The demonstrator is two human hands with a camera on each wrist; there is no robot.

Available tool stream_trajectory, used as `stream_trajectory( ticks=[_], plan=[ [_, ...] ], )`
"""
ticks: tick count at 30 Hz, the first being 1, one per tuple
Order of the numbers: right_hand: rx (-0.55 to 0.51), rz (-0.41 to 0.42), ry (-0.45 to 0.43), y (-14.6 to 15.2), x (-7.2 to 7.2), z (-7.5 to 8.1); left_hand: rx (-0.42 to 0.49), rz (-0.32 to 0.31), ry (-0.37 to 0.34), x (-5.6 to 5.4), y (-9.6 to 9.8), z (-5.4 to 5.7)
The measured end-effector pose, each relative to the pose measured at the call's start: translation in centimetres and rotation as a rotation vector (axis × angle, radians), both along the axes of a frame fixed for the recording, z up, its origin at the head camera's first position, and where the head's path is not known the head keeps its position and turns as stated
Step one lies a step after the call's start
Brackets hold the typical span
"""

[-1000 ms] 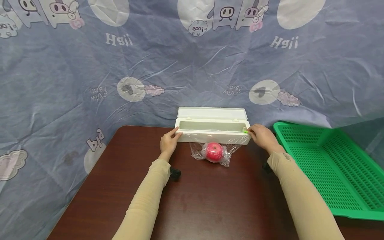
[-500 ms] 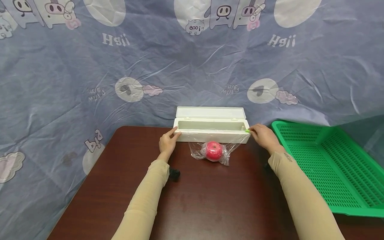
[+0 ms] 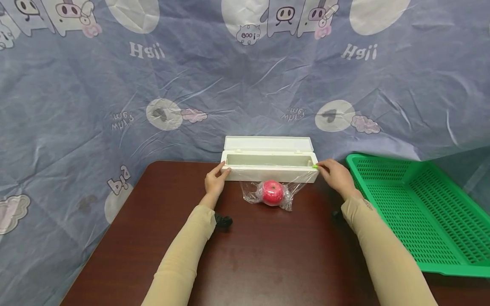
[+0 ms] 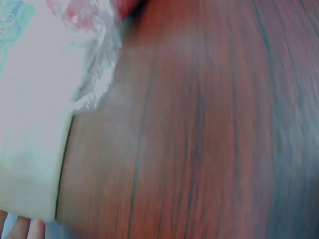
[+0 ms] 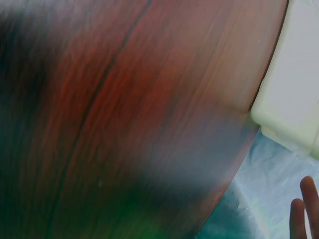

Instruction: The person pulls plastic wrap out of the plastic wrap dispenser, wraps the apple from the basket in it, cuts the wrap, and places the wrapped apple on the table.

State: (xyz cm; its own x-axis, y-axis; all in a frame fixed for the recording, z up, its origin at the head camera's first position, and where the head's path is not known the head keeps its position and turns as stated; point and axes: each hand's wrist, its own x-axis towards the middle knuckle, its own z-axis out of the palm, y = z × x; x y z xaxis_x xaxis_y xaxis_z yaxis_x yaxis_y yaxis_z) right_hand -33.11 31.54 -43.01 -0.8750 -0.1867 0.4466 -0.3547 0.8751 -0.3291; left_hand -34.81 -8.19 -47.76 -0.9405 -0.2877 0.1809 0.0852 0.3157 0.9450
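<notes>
A long white cling film dispenser (image 3: pixel 268 174) stands at the back of the table with its lid (image 3: pixel 268 143) raised. My left hand (image 3: pixel 214 182) grips its left end, thumb at the front and a finger at the top edge. At the right end, my right hand (image 3: pixel 337 175) pinches a small bright green slider (image 3: pixel 315 166) on the front rim. Clear cling film (image 3: pixel 250 195) hangs from that rim and wraps round a red apple (image 3: pixel 272 193) just in front of the box. In the right wrist view, two fingers (image 5: pixel 309 194) show below the dispenser's end.
A green slotted plastic basket (image 3: pixel 417 221) stands at the right, beside my right forearm. The dark brown table (image 3: pixel 268 259) reaches back to a printed blue-grey cloth (image 3: pixel 245 85). Black wrist gear (image 3: pixel 223 221) sits under my left wrist.
The green slider and the hand pinching it have shifted very slightly right against the box's end. Otherwise the hands, apple and film keep their places; the head view has moved slightly.
</notes>
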Motion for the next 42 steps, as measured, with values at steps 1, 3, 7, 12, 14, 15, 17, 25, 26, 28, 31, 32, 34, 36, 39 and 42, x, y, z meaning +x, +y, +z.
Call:
stream_trajectory(
  ticks=[1,3,7,12,14,15,17,25,26,28,31,32,34,36,39,42],
  plan=[
    [-0.014,-0.012,-0.003,-0.1,0.0,-0.1,0.023,0.001,0.000,0.0,0.1,0.0],
    [-0.038,-0.042,-0.015,-0.2,0.1,-0.2,0.065,0.007,-0.001,0.1,0.2,0.1],
    [-0.074,-0.088,-0.049,-0.5,0.1,-0.4,0.145,0.011,-0.007,0.3,0.4,0.0],
    [-0.101,-0.114,-0.074,-0.9,0.3,-0.5,0.191,0.009,0.004,0.3,0.4,0.0],
    [-0.114,-0.127,-0.084,-0.9,0.3,-0.6,0.195,0.015,0.007,0.3,0.4,0.0],
    [-0.122,-0.134,-0.088,-0.9,0.3,-0.7,0.198,0.019,0.008,0.4,0.4,0.1],
    [-0.140,-0.145,-0.090,-1.0,0.4,-0.8,0.186,0.036,0.011,0.4,0.4,0.2],
    [-0.227,-0.171,-0.022,-1.5,0.9,-1.6,0.036,0.141,0.110,1.2,0.9,0.8],
    [-0.235,-0.172,-0.008,-1.6,1.0,-1.7,0.016,0.145,0.131,1.3,1.0,0.9],
    [-0.252,-0.174,0.016,-1.8,1.1,-1.9,-0.014,0.140,0.173,1.6,1.3,1.0],
    [-0.269,-0.179,0.040,-2.1,1.3,-2.2,-0.048,0.124,0.243,2.0,1.7,1.0],
    [-0.274,-0.179,0.045,-2.2,1.3,-2.3,-0.047,0.116,0.269,2.1,1.9,1.0],
    [-0.284,-0.176,0.054,-2.5,1.5,-2.4,-0.044,0.105,0.310,2.5,2.2,1.0],
    [-0.293,-0.167,0.068,-2.8,1.6,-2.5,-0.034,0.086,0.348,2.8,2.6,1.1],
    [-0.315,-0.152,0.095,-3.5,1.9,-2.5,-0.033,0.050,0.384,3.4,3.1,0.9],
    [-0.331,-0.145,0.131,-4.2,2.1,-2.6,-0.033,0.001,0.422,3.8,3.6,0.7]
  ],
)
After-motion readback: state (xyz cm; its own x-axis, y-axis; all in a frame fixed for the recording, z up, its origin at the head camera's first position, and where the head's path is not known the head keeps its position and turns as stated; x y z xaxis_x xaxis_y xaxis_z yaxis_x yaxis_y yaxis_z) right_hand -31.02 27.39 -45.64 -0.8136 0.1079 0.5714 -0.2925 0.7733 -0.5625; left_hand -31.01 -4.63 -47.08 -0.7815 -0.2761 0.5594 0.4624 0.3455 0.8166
